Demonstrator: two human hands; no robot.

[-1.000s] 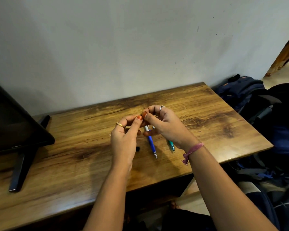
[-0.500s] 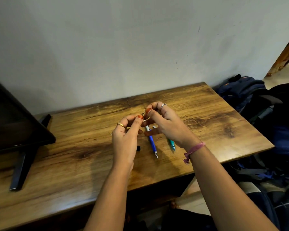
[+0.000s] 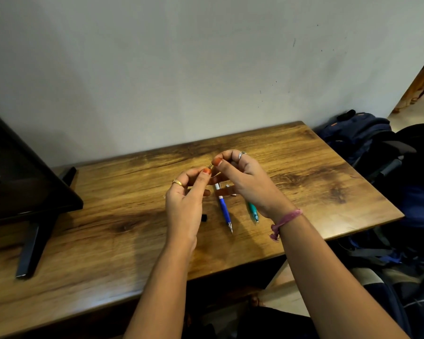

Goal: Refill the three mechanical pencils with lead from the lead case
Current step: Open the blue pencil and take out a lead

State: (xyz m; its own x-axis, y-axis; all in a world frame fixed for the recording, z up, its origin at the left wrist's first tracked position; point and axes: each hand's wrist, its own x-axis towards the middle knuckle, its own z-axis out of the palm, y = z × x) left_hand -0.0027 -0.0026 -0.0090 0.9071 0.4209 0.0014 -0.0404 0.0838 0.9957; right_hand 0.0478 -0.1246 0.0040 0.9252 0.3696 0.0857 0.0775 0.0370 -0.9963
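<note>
My left hand (image 3: 185, 199) is curled around a slim object almost hidden in its fingers. A black end (image 3: 204, 217) shows beside the palm and seems to be a third pencil. My right hand (image 3: 245, 182) pinches a thin grey lead (image 3: 210, 165) between thumb and forefinger, just above my left thumb tip. The blue mechanical pencil (image 3: 224, 211) lies on the wooden table (image 3: 108, 216) with its tip toward me. A teal pencil (image 3: 253, 211) lies to its right, half hidden under my right hand. I cannot make out the lead case.
Small white bits (image 3: 233, 195) lie near the blue pencil's top end. A black monitor on its stand (image 3: 30, 192) takes up the table's left side. Backpacks (image 3: 360, 135) and a dark chair stand off the right edge. A wall runs behind the table.
My right hand has risen slightly up and to the right, away from my left thumb, so the thin lead now shows between the two hands. The pencils on the table have not moved.
</note>
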